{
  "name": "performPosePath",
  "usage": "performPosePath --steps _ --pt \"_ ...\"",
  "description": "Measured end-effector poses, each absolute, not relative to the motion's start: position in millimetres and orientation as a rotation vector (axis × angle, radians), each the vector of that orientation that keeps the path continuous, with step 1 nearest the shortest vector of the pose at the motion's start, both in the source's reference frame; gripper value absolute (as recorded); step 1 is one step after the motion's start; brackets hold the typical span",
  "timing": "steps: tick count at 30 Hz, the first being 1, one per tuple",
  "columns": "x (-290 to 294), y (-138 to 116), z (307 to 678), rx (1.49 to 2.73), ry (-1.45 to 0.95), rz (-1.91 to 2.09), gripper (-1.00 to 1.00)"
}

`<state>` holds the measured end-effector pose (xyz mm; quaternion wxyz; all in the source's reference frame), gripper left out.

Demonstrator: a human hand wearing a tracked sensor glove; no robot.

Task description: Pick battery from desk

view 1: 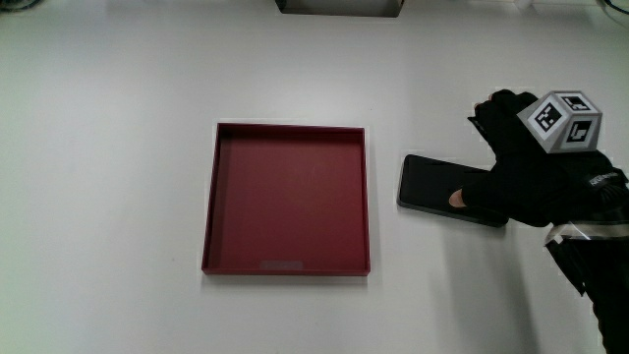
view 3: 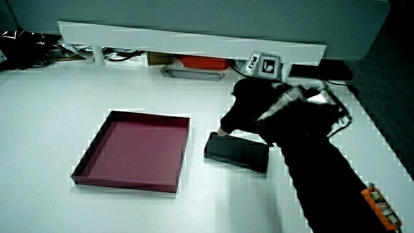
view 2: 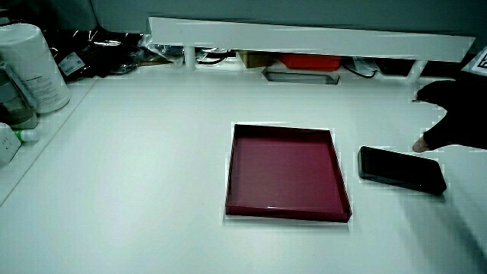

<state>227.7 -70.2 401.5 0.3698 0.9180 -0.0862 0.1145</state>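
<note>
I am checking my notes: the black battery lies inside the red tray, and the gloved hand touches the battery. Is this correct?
Not quite. The battery lies on the table beside the red tray, not inside it; the tray holds nothing. The main view shows this clearly. The rest stands: the hand touches the battery.

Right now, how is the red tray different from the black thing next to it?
The red tray is square with raised walls and nothing in it; the black battery is a flat, solid slab. The tray is bigger. The hand touches the battery, not the tray. Both lie flat on the white desk.
</note>
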Motion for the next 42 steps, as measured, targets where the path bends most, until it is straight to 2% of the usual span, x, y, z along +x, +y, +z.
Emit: performPosePath --steps 11,23,32,41,42 --pt "228.2 -62.5 467.5 2.289 -0.145 0.271 0.00" --pt "237.4 -55.9 523.5 2.186 -0.045 0.338 0.00" --pt "234.8 -52.2 547.4 2.142 0.007 0.343 0.00" --pt "233.7 -51.0 552.2 2.145 0.012 0.339 0.00" --pt "233.2 -51.2 551.5 2.148 0.012 0.338 0.06"
